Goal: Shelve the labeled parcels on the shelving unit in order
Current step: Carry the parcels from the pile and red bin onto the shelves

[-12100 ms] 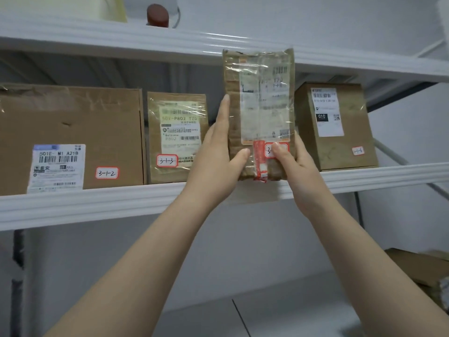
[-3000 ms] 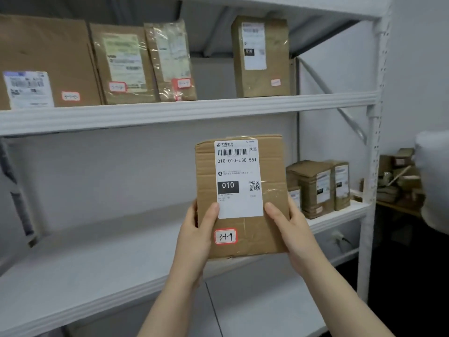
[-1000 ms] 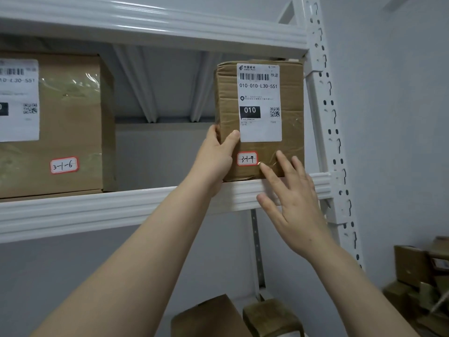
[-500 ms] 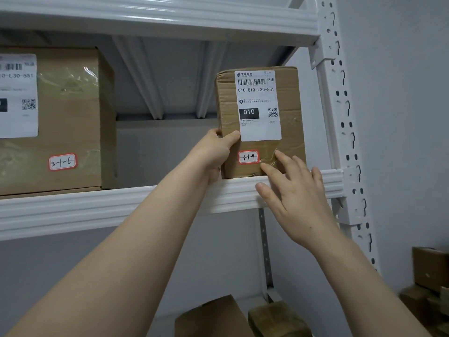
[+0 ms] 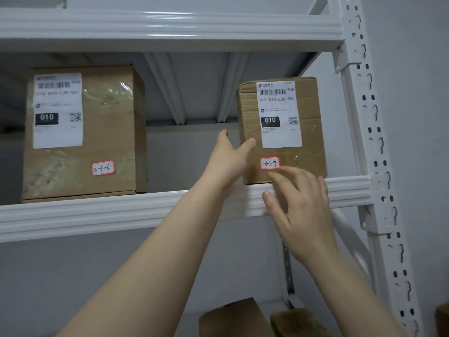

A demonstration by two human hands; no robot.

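Observation:
The brown cardboard parcel (image 5: 309, 110) with a white shipping label and a red-edged tag reading 3-1-9 stands upright at the right end of the white shelf (image 5: 116, 212). My left hand (image 5: 227, 161) lies against the parcel's left side, fingers straight, thumb tip on the front left edge. My right hand (image 5: 301, 203) is spread in front of the shelf rim, its fingertips touching the parcel's lower front just under the tag.
A larger parcel tagged 3-1-6 (image 5: 107, 135) stands at the left, with a wide gap between it and the other parcel. The perforated white upright (image 5: 364, 113) stands right of the 3-1-9 parcel. The upper shelf beam (image 5: 170, 27) runs overhead. Two brown boxes (image 5: 233, 319) sit below.
The parcel has settled further back on the shelf. My left hand's grip on its left edge has loosened to a flat touch. My right fingertips stay at its lower front.

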